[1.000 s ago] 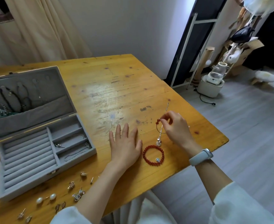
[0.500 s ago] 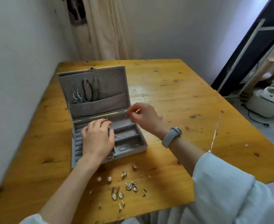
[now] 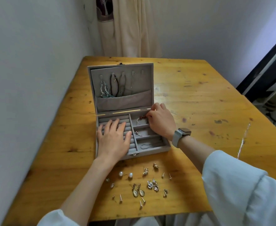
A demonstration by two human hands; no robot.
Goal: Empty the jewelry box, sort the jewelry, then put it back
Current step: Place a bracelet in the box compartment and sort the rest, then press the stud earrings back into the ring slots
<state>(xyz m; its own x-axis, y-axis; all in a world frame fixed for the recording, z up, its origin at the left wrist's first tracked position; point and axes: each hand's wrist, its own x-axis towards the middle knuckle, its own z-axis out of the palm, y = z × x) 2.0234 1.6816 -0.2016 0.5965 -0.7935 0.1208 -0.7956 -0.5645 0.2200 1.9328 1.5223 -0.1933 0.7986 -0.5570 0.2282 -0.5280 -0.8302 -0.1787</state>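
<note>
Now the right hand point(image 3: 160, 122) pinches a red bead bracelet point(image 3: 142, 117) into the jewelry box point(image 3: 147, 150), mid-frame. Left hand point(image 3: 113, 139) lies spread flat on it. Earrings point(image 3: 139, 185) at the bottom wait outside.

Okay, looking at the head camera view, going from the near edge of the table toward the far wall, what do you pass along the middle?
Scattered earrings → box's front clasp → left hand flat on the ring rolls → red-beaded bracelet pinched by the right hand → open lid with hanging necklaces → cream curtain.

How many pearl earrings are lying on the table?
2: both pearl earrings sit side by side on the table just in front of the jewelry box, one left of the other. None seem hidden.
</note>
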